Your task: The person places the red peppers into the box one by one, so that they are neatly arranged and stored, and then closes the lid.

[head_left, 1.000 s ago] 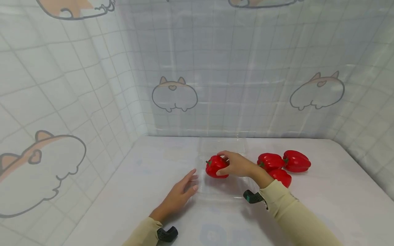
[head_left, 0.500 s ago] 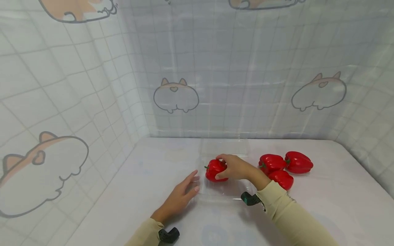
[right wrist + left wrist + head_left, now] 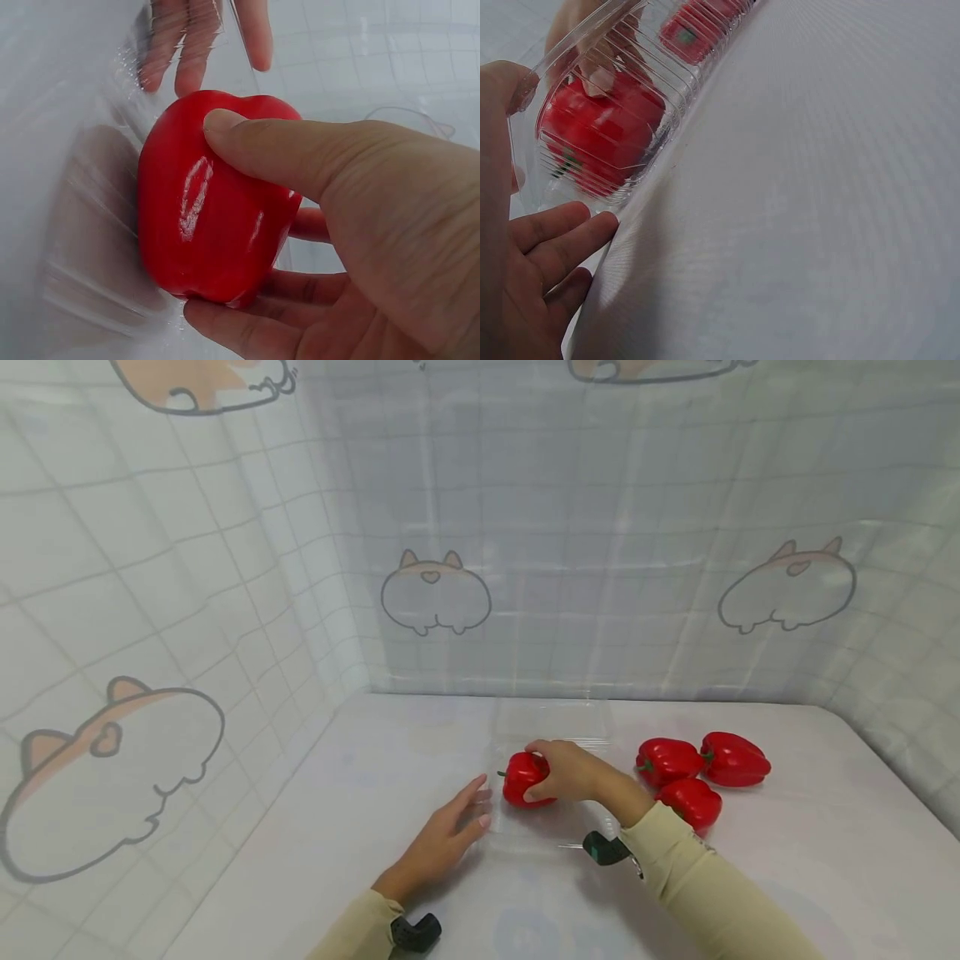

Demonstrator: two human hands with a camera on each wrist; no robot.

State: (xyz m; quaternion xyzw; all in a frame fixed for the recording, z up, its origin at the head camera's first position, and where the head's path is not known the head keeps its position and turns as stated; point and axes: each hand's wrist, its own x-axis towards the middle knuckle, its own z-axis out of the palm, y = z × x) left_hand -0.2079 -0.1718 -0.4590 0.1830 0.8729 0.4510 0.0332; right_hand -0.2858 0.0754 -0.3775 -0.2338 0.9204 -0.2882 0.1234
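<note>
A clear plastic box [image 3: 498,837] with its lid laid back stands mid-table. My right hand [image 3: 573,772] grips a red bell pepper [image 3: 522,781] inside it, thumb on the near side and fingers round the far side, as the right wrist view shows. The pepper [image 3: 217,202] lies on its side, its green stem toward the left wall. At the box's left side, my left hand [image 3: 442,835] has its fingers fairly straight. In the left wrist view, the left thumb is at the box rim and the other fingers [image 3: 562,240] are by the ribbed wall.
Three more red bell peppers lie close together on the white table right of the box: one at the left [image 3: 667,762], one at the back right [image 3: 735,759] and one in front [image 3: 692,803], partly behind the right sleeve. A patterned curtain [image 3: 600,527] borders the table.
My right hand has lowered the bell pepper a little and brought it slightly nearer within the box. The left hand stays at the box's left side.
</note>
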